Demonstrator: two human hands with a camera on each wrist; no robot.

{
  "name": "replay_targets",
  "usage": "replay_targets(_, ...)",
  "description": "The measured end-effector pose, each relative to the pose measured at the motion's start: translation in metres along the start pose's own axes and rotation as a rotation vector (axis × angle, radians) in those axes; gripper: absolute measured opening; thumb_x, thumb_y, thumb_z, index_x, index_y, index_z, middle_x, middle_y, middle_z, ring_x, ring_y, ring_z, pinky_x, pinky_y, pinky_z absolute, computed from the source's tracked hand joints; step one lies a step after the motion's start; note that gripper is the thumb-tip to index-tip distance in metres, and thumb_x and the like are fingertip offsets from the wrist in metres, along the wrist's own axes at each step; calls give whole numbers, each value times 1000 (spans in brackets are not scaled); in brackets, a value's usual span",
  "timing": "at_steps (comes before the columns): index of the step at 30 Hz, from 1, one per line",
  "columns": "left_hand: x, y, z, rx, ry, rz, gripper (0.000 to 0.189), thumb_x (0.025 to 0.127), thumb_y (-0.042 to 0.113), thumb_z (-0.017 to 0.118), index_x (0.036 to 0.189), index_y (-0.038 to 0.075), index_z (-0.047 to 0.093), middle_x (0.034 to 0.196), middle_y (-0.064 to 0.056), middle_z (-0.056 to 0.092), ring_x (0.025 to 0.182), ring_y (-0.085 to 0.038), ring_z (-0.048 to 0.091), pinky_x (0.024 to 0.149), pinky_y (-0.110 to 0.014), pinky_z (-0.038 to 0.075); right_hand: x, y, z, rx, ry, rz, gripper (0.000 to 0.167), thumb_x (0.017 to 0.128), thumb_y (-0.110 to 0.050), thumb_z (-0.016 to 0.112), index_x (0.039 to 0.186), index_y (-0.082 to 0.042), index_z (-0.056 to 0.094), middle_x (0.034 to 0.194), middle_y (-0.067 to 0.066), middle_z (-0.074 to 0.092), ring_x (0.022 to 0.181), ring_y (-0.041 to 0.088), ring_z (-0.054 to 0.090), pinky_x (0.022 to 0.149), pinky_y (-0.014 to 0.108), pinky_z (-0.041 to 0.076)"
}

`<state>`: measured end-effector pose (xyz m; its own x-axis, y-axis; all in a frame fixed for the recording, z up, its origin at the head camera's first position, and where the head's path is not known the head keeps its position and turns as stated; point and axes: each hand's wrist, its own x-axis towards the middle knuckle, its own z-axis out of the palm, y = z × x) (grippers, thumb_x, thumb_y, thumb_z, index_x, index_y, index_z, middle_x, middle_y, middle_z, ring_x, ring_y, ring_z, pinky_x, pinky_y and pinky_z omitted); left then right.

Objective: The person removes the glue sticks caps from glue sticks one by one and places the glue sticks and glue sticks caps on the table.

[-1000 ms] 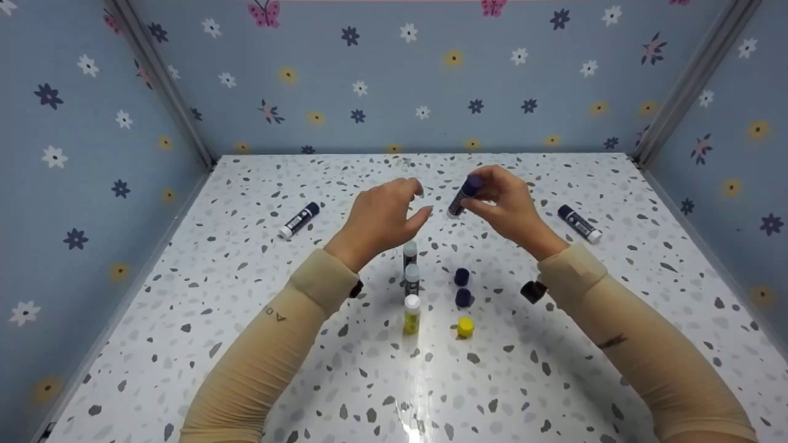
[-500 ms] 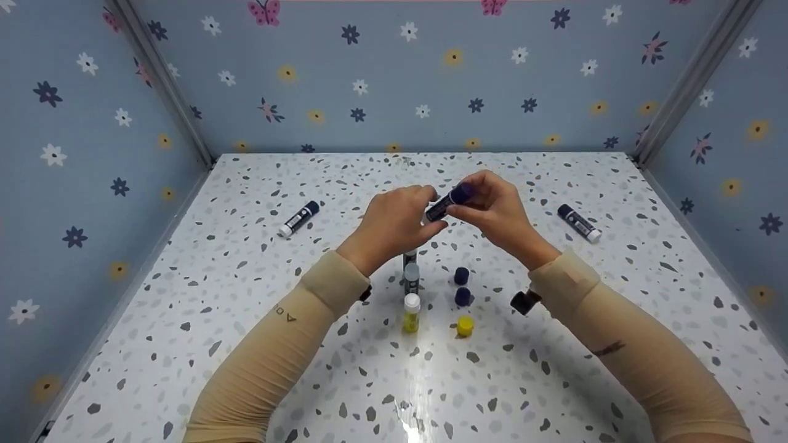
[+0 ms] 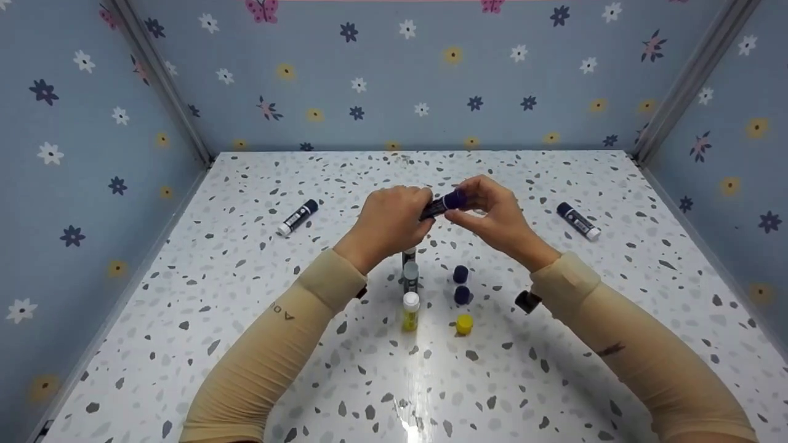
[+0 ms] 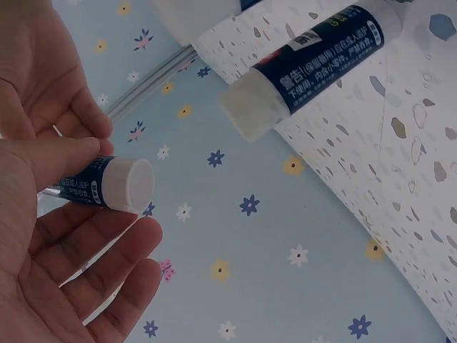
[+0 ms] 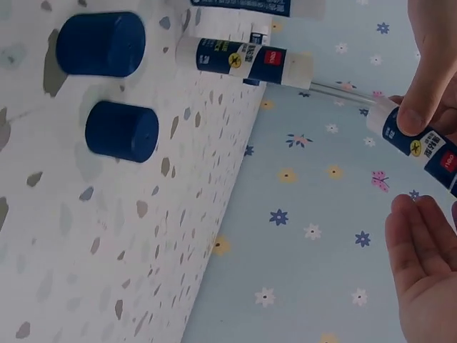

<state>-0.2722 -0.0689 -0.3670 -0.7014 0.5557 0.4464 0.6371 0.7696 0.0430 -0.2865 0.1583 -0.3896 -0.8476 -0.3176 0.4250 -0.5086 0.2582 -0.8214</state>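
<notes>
Above the middle of the table, my left hand (image 3: 391, 221) grips the white-ended base of a dark blue glue stick (image 3: 436, 208). My right hand (image 3: 495, 212) pinches its dark blue cap (image 3: 455, 198) between thumb and fingers. The left wrist view shows the left thumb across the glue stick's label, its white end (image 4: 132, 184) pointing outward. Nearer me, a yellow glue stick (image 3: 410, 312) stands upright without its cap, with a dark one (image 3: 410, 277) behind it and another (image 3: 409, 256) partly hidden by my left hand.
Right of the standing row are a yellow cap (image 3: 464, 324) and two dark blue caps (image 3: 462, 295). Capped glue sticks lie on the speckled table (image 3: 345, 381) at far left (image 3: 297, 218) and far right (image 3: 578, 221). Flowered panels (image 3: 418, 74) enclose the back and sides.
My right hand has brought the glue stick left and tilted it flatter. My left hand, earlier apart with its fingers spread, now grips the stick's base.
</notes>
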Motion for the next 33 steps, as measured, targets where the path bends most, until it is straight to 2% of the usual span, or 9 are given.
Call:
replay_targets(6, -2, -7, 4, 217, 22, 42, 13, 102, 18, 72, 99, 5, 72, 85, -10, 75, 70, -29, 71, 61, -45, 60, -2, 4, -1, -144, -48, -18, 45, 94, -6, 85, 133, 4, 65, 121, 20, 74, 108, 30, 75, 101, 44, 61)
replay_targets(8, -3, -9, 5, 275, 14, 54, 12, 102, 17, 70, 99, 5, 72, 86, -10, 75, 70, -29, 70, 60, -45, 60, -3, 5, 0, -164, -62, -23, 45, 94, -6, 85, 134, 3, 65, 117, 19, 75, 105, 32, 75, 98, 42, 62)
replay_targets(11, -5, -9, 6, 320, 5, 68, 11, 102, 16, 68, 100, 6, 73, 87, -10, 76, 72, -29, 71, 62, -44, 60, -3, 7, 2, -172, -75, -41, 41, 95, -5, 84, 131, 4, 67, 111, 19, 77, 98, 32, 76, 91, 32, 62)
replay_targets(14, -6, -8, 6, 330, 4, 74, 10, 101, 15, 68, 102, 6, 73, 89, -10, 76, 74, -29, 72, 64, -43, 61, -3, 7, 4, -177, -72, -63, 33, 96, -4, 81, 126, 5, 69, 108, 18, 79, 93, 29, 76, 86, 21, 59)
replay_targets(17, -5, -7, 5, 325, 12, 69, 10, 100, 15, 68, 102, 6, 72, 89, -11, 75, 75, -29, 72, 64, -43, 61, -3, 6, 5, -173, -57, -79, 27, 97, -2, 80, 121, 5, 70, 107, 18, 79, 90, 26, 76, 84, 17, 58)
replay_targets(25, -2, -5, 8, 269, 17, 38, 26, 99, 26, 77, 107, 3, 67, 91, -11, 73, 74, -29, 71, 64, -43, 62, -6, -4, 10, -57, -49, -83, 24, 98, 0, 78, 120, 8, 69, 105, 20, 78, 89, 8, 73, 83, 19, 60)
replay_targets(30, -1, -4, 9, 232, -8, 8, 25, 102, 26, 74, 110, 3, 67, 93, -12, 75, 75, -28, 73, 64, -43, 63, -9, -10, 14, 27, -57, -42, 24, 99, 0, 77, 120, 7, 70, 103, 20, 78, 88, 7, 72, 79, 21, 59)
replay_targets(33, -1, -3, 9, 220, -4, -7, 23, 102, 24, 74, 107, 3, 68, 91, -12, 75, 73, -28, 73, 62, -43, 63, -9, -11, 14, 74, -73, -30, 23, 99, 1, 76, 120, 9, 69, 102, 18, 78, 87, 9, 73, 78, 21, 59)
